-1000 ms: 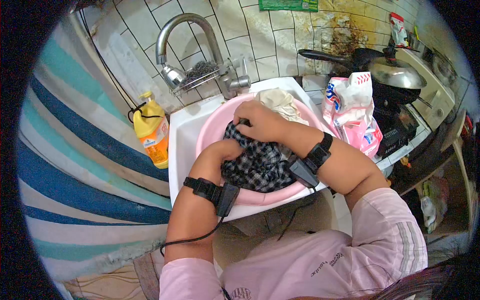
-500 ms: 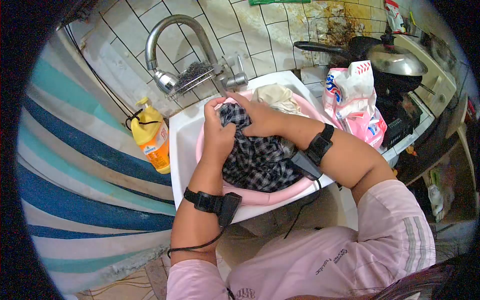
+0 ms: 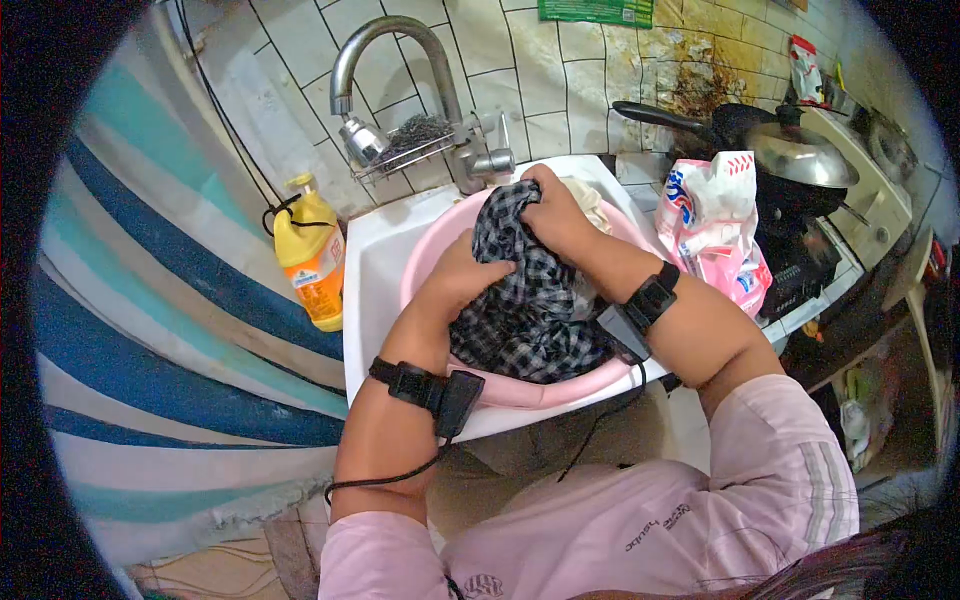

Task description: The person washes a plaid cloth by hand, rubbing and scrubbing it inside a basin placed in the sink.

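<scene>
A black-and-white checked cloth (image 3: 530, 325), bunched up, fills much of a pink basin (image 3: 425, 255) in the white sink (image 3: 372, 290). My right hand (image 3: 558, 218) grips its upper end, fingers closed round a fold near the tap base. On the cloth's left side, my left hand (image 3: 462, 275) holds it with the thumb on top; the other fingers are partly hidden behind the fabric. Behind my right hand, a cream cloth (image 3: 585, 198) shows at the basin's back.
A curved tap (image 3: 440, 65) rises behind the sink, beside a wire rack (image 3: 405, 155) holding a scourer. To the left is a yellow bottle (image 3: 312, 255); to the right are a detergent bag (image 3: 712, 215) and a lidded pan (image 3: 800, 155). Striped fabric (image 3: 200, 290) hangs at left.
My hands have moved apart: the right has raised the cloth's upper end, and the left sits lower along its side. The camera view has shifted slightly.
</scene>
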Action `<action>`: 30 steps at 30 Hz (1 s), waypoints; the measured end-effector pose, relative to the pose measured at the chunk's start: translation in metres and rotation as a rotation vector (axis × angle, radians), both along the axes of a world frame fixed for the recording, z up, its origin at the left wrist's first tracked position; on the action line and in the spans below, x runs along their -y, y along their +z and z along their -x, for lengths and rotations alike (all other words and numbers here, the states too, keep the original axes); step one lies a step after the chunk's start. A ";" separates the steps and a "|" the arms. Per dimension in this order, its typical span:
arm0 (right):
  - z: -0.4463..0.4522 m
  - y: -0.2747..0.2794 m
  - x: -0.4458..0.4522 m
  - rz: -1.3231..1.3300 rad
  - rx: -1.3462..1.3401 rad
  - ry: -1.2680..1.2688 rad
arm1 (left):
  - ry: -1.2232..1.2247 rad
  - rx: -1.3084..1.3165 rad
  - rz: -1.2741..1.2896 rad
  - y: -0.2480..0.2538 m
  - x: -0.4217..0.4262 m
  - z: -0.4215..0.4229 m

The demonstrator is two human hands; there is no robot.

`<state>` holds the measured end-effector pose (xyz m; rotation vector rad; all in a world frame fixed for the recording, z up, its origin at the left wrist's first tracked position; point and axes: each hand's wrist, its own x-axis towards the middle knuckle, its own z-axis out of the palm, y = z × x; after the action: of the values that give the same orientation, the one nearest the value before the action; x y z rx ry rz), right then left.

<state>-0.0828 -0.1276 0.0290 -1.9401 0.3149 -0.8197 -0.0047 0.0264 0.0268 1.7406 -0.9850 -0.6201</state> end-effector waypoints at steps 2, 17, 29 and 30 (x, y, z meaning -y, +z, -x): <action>0.010 0.006 -0.009 0.050 0.070 0.154 | -0.005 0.054 0.042 -0.017 0.005 -0.009; 0.013 0.009 -0.027 0.409 -0.120 0.001 | 0.131 0.317 0.044 0.015 0.000 0.021; 0.021 0.015 -0.035 0.476 -0.030 -0.003 | 0.070 0.367 0.088 0.005 0.005 0.026; 0.025 0.015 -0.041 0.555 0.044 0.086 | 0.064 0.371 0.080 0.004 0.004 0.026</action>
<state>-0.1083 -0.0863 0.0441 -2.4226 -0.0341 -0.9610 -0.0307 0.0226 0.0309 1.8440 -1.1843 -0.2145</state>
